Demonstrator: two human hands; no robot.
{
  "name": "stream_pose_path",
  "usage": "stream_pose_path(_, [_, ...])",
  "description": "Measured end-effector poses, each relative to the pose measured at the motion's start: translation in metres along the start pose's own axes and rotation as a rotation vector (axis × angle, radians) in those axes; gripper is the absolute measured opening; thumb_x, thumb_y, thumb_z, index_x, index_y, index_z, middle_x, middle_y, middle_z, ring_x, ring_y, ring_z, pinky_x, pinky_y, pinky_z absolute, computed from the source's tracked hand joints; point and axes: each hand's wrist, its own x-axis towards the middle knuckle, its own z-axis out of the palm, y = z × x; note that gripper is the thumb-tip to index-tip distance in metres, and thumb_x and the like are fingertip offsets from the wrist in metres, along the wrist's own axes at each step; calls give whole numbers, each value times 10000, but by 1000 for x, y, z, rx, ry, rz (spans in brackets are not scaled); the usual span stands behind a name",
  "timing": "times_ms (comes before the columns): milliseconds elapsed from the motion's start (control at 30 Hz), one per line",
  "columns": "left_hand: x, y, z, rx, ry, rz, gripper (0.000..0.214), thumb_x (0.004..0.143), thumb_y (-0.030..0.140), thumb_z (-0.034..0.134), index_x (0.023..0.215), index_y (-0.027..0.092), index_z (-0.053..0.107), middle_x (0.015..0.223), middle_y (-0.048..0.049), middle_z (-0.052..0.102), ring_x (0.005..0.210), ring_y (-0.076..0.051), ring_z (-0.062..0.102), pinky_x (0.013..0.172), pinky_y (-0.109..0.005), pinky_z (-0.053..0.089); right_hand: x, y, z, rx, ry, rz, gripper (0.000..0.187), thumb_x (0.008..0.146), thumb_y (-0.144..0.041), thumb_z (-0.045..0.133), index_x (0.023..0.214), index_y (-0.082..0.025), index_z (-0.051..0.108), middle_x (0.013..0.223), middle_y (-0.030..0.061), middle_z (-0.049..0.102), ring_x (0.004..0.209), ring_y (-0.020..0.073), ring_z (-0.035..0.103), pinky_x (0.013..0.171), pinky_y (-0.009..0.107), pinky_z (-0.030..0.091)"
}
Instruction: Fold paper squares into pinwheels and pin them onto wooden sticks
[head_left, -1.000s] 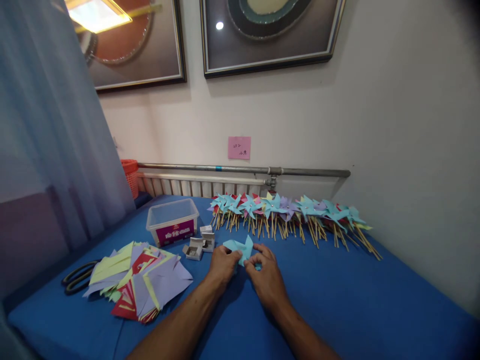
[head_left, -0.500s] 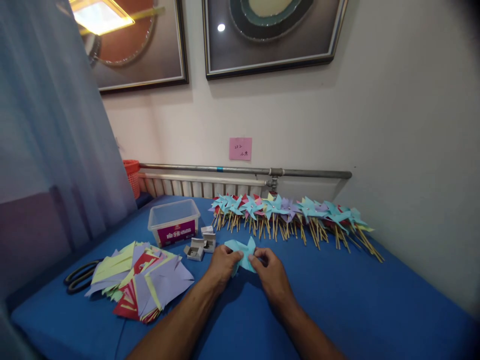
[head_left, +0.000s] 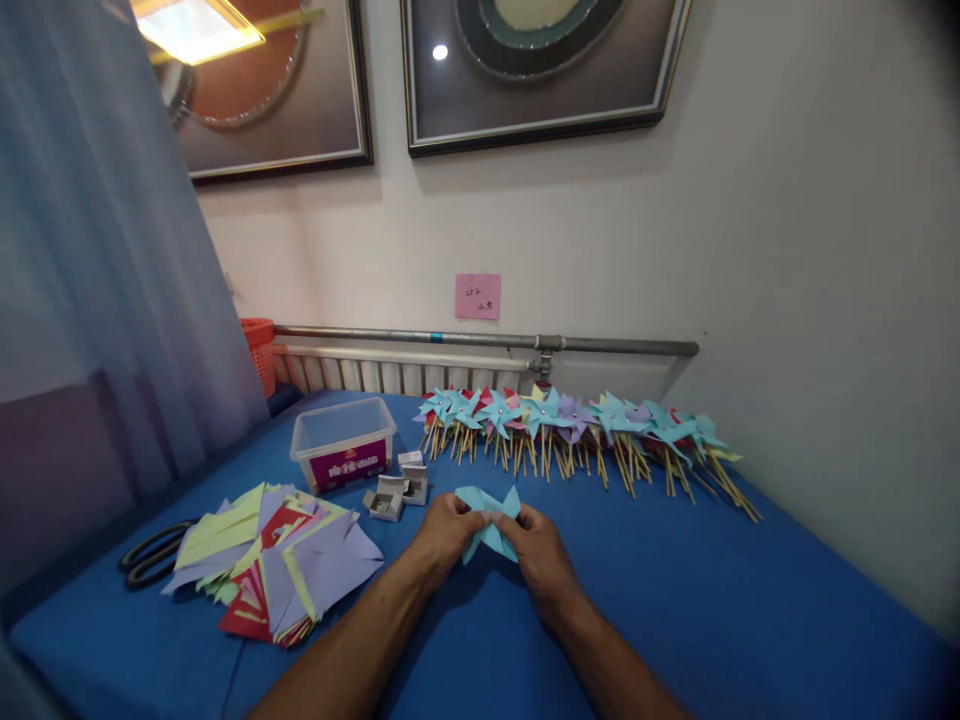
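A light blue paper pinwheel is held between my two hands, just above the blue cloth. My left hand pinches it from the left, thumb toward its centre. From the right, my right hand grips it too, with its thumb pressed near the middle. The two thumb tips nearly meet there and cover the pinwheel's centre. Its pointed blades stick out above and below the fingers. Small open cardboard boxes stand just left of and beyond my left hand.
Finished pinwheels on sticks lie in a long row at the back. Cut coloured paper is piled at left beside black-handled scissors. Behind the pile stands a clear plastic tub. A red basket sits near the curtain.
My right thumb has moved inward onto the pinwheel's centre, folding its right side in. More pointed blades now show. The view has shifted slightly.
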Motion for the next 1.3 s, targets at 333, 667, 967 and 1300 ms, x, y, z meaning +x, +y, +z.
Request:
stream_pose_path(333, [3,-6,0,-11,98,-47,328,567,357,808,592,201,520,494,33,524,444,-88,418,475,-235,295,0,2,1,3,68,-25,301,702,-491,744,758,-195,744,667,16,699,573,169,540,540,283,402])
stream_pose_path(667, [5,-8,0,33,105,-65,289,608,337,811,583,198,559,501,12,573,444,-104,445,489,-248,291,2,8,0,-28,70,-45,328,731,-504,734,816,-189,770,670,28,722,586,191,587,535,285,422])
stream_pose_path(967, [6,-7,1,44,140,-56,323,576,315,837,558,202,534,471,38,527,426,-83,411,457,-238,281,2,7,0,-53,68,-39,362,718,-518,738,841,-180,777,715,37,747,615,203,613,565,296,451])
stream_pose_path(1300, [2,-1,2,112,142,-65,243,604,247,784,566,191,551,480,30,544,435,-90,422,464,-237,293,4,10,0,-9,42,-16,357,689,-506,772,844,-184,782,764,51,778,631,211,641,563,300,468])
